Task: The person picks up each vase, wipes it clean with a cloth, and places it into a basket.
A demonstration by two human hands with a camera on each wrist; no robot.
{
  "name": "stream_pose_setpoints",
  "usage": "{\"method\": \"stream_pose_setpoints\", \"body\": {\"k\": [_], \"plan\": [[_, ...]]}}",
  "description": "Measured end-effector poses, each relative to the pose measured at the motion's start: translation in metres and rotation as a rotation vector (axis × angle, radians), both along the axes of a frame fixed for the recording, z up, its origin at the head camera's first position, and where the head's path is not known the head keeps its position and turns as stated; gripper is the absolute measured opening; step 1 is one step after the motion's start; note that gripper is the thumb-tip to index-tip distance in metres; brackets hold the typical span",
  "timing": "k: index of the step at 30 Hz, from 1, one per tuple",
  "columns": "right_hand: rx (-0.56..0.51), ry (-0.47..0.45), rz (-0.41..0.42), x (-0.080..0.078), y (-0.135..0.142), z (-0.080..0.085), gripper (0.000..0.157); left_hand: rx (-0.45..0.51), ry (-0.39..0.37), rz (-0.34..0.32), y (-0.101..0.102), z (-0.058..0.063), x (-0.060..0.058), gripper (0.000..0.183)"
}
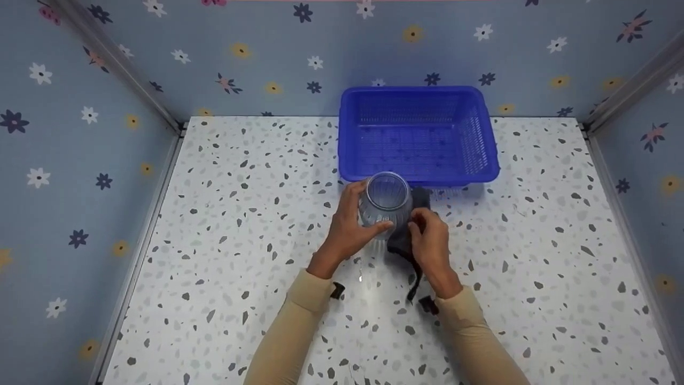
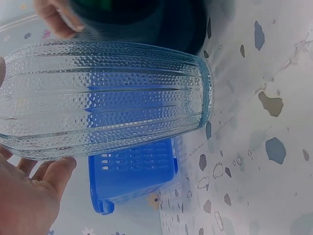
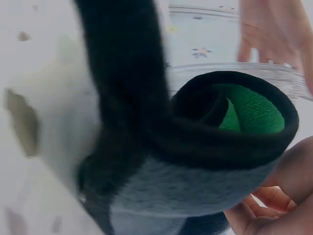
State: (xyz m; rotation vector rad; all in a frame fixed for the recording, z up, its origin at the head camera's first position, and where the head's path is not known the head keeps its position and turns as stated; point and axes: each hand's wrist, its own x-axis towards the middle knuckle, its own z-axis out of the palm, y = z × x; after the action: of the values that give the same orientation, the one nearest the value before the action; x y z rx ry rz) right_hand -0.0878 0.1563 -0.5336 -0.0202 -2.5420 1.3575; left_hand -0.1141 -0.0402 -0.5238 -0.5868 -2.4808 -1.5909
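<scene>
A clear ribbed glass vase [image 1: 393,218] stands upright, its round mouth facing up. Fingers and thumb of my left hand [image 1: 344,227] grip it round the upper part. In the left wrist view the dimpled wall of the vase [image 2: 112,100] shows, with its base right at the tabletop. My right hand [image 1: 433,243] pinches a dark grey cloth [image 1: 401,240] along the vase's right side. Up close in the right wrist view, the cloth [image 3: 195,188] is rolled over, with black edging and a green inner face. A narrow black strip of it hangs toward me.
Just behind the vase sits a blue plastic basket [image 1: 417,178] with slotted walls, close to the back wall. The speckled white tabletop [image 1: 256,214] is enclosed by flowered panels [image 1: 197,59] at the back and both sides. Small black pieces [image 1: 337,290] show beside both wrists.
</scene>
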Motion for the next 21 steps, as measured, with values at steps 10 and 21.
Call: {"method": "stream_pose_setpoints", "body": {"k": [10,21], "plan": [[0.105,-0.089,0.016,-0.006,-0.001,-0.023,0.008,0.008,0.0,-0.009,0.0,0.001,0.0,0.088],[0.04,-0.105,0.037,-0.006,0.004,-0.006,0.01,0.007,0.006,-0.004,-0.001,0.0,-0.001,0.089]]}}
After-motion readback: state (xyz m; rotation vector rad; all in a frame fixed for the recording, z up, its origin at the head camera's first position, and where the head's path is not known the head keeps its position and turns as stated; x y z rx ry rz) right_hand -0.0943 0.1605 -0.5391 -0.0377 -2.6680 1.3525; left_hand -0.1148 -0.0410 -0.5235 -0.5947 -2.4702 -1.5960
